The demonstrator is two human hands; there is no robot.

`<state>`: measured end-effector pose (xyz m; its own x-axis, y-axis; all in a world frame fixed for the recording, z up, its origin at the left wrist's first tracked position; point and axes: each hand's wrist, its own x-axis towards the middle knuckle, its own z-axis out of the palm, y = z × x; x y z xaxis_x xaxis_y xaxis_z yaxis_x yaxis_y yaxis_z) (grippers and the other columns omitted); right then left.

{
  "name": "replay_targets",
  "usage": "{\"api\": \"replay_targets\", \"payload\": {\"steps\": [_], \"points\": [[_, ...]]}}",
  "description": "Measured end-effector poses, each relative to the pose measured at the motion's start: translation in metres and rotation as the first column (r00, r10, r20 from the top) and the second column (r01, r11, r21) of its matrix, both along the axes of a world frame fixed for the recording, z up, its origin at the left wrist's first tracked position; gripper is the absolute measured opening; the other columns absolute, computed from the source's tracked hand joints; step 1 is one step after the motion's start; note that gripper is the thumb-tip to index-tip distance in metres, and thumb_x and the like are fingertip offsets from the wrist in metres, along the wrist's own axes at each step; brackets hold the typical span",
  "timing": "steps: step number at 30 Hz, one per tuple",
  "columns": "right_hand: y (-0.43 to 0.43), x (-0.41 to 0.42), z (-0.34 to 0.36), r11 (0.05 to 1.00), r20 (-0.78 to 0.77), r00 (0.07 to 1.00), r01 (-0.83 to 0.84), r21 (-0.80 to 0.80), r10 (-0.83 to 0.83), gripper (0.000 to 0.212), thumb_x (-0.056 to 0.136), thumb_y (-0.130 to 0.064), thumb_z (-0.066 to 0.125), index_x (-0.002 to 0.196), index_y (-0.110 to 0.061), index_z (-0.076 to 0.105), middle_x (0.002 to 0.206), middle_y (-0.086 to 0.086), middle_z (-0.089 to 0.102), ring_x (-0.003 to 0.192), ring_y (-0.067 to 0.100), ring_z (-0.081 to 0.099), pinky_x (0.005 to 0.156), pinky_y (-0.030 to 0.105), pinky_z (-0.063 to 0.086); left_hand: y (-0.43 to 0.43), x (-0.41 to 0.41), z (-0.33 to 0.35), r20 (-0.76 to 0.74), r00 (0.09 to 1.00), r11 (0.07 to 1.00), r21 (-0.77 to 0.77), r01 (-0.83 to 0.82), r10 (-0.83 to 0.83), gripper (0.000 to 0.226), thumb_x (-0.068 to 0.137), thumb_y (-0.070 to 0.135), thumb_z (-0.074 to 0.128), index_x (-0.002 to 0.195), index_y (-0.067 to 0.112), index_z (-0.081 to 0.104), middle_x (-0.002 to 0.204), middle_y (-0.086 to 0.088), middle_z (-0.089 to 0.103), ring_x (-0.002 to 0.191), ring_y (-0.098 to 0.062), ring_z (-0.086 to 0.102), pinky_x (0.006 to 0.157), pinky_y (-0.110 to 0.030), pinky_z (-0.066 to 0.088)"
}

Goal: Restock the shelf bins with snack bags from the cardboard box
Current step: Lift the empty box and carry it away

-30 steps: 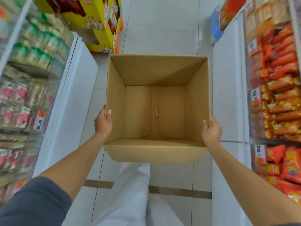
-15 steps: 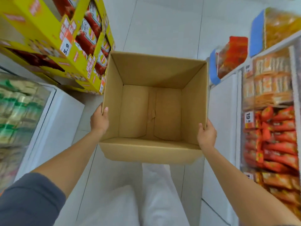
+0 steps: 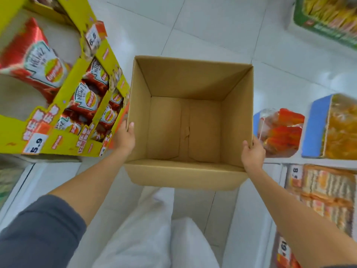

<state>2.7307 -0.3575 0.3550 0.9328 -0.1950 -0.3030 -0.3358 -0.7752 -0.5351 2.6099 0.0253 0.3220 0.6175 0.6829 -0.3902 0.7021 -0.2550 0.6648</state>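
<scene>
Narrow aisle: tiled floor (image 3: 212, 31) under us, yellow display stand (image 3: 63, 134) tight on our left, shelf bins (image 3: 311, 128) on our right. We carry the cardboard box (image 3: 164, 128) in the air between them, open top up. All we see inside is its bottom flaps. The only snack bags (image 3: 280, 130) in view sit in the bins, so restocking looks done or the box needs a refill, can't tell which. Biggest risk: the box's left wall is just beside the stand's corner, maybe touching, and a swing left would clip it and spill the red pouches (image 3: 85, 97). Next: the box hides the floor ahead and our legs (image 3: 150, 238) are under it, so a trip or a bump into the right shelf is plausible. Then grip: our left hand (image 3: 124, 137) clamps the left wall at the rim, thumb hooked over the edge, and our right hand (image 3: 253, 153) does the same on the right wall. The outer fingers are hidden. Both holds sit at the near end, so the far end is unsupported and could pitch down. Consequences are low while it's empty. Smallest: there's a kink in the bottom seam (image 3: 186, 132) which might open under a fresh load.
</scene>
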Motion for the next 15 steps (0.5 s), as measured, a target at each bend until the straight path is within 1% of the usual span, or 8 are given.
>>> {"api": "replay_targets", "payload": {"steps": [3,5,8,9,11,12,13,15], "points": [[0.017,0.088,0.008,0.998,-0.013,0.998,-0.061,-0.018,0.061,0.041,0.101,-0.019,0.044,0.141,-0.009,0.045,0.126,0.011,0.062,0.104,0.029,0.060,0.080,0.029,0.041,0.012,0.078,0.008,-0.029,0.999,1.000,-0.005,-0.016,0.016,0.047,0.104,0.039,0.037,0.142,0.013,0.046,0.137,-0.011,0.055,0.124,-0.035,0.051,0.100,-0.042,0.041],[0.030,0.147,0.013,0.995,-0.017,0.995,-0.095,-0.005,0.095,0.043,0.102,-0.019,0.043,0.144,-0.012,0.043,0.125,0.009,0.062,0.098,0.022,0.057,0.079,0.026,0.039,0.018,0.129,0.014,-0.048,0.997,0.998,-0.017,-0.060,0.059,0.048,0.105,0.035,0.037,0.146,0.013,0.041,0.142,-0.011,0.051,0.129,-0.033,0.047,0.102,-0.040,0.038],[0.046,0.235,0.012,0.991,-0.011,0.992,-0.123,0.045,0.124,0.040,0.101,-0.017,0.043,0.141,-0.018,0.047,0.122,0.003,0.065,0.097,0.017,0.059,0.082,0.028,0.044,0.030,0.200,0.010,-0.022,0.996,0.996,-0.028,-0.087,0.086,0.046,0.104,0.036,0.038,0.142,0.012,0.046,0.139,-0.012,0.054,0.127,-0.034,0.049,0.106,-0.044,0.039],[0.052,0.265,0.008,0.990,-0.010,0.992,-0.128,0.053,0.128,0.039,0.100,-0.017,0.044,0.138,-0.021,0.049,0.119,0.002,0.067,0.095,0.019,0.061,0.083,0.030,0.046,0.035,0.222,0.006,-0.012,0.995,0.995,-0.020,-0.102,0.102,0.044,0.103,0.035,0.039,0.139,0.011,0.049,0.135,-0.013,0.057,0.124,-0.034,0.051,0.105,-0.045,0.040],[0.068,0.325,0.002,0.984,-0.013,0.985,-0.170,0.052,0.171,0.038,0.099,-0.017,0.044,0.136,-0.023,0.052,0.112,0.001,0.068,0.092,0.022,0.062,0.084,0.033,0.049,0.043,0.264,-0.003,-0.006,0.986,0.986,0.002,-0.166,0.166,0.039,0.103,0.030,0.041,0.132,0.007,0.054,0.124,-0.013,0.062,0.114,-0.033,0.056,0.097,-0.040,0.042],[0.078,0.355,0.001,0.979,-0.015,0.980,-0.198,0.051,0.199,0.038,0.099,-0.017,0.044,0.136,-0.022,0.052,0.110,0.001,0.069,0.091,0.023,0.062,0.082,0.032,0.049,0.046,0.285,-0.004,-0.007,0.979,0.979,0.015,-0.205,0.205,0.037,0.103,0.028,0.041,0.130,0.005,0.055,0.120,-0.014,0.063,0.111,-0.033,0.057,0.093,-0.038,0.042],[0.088,0.384,0.001,0.974,-0.016,0.974,-0.223,0.048,0.224,0.038,0.099,-0.017,0.044,0.135,-0.021,0.052,0.107,0.000,0.068,0.089,0.022,0.063,0.079,0.029,0.048,0.048,0.305,-0.006,-0.006,0.972,0.972,0.022,-0.235,0.235,0.036,0.103,0.027,0.041,0.128,0.004,0.055,0.117,-0.015,0.064,0.109,-0.035,0.057,0.091,-0.038,0.042],[0.111,0.437,0.001,0.958,-0.014,0.959,-0.283,0.038,0.284,0.035,0.099,-0.015,0.043,0.131,-0.021,0.054,0.094,-0.004,0.065,0.075,0.010,0.059,0.065,0.022,0.043,0.054,0.338,-0.009,-0.010,0.955,0.955,0.020,-0.297,0.297,0.036,0.103,0.026,0.041,0.130,0.006,0.055,0.118,-0.017,0.064,0.109,-0.036,0.057,0.091,-0.039,0.042]]}}
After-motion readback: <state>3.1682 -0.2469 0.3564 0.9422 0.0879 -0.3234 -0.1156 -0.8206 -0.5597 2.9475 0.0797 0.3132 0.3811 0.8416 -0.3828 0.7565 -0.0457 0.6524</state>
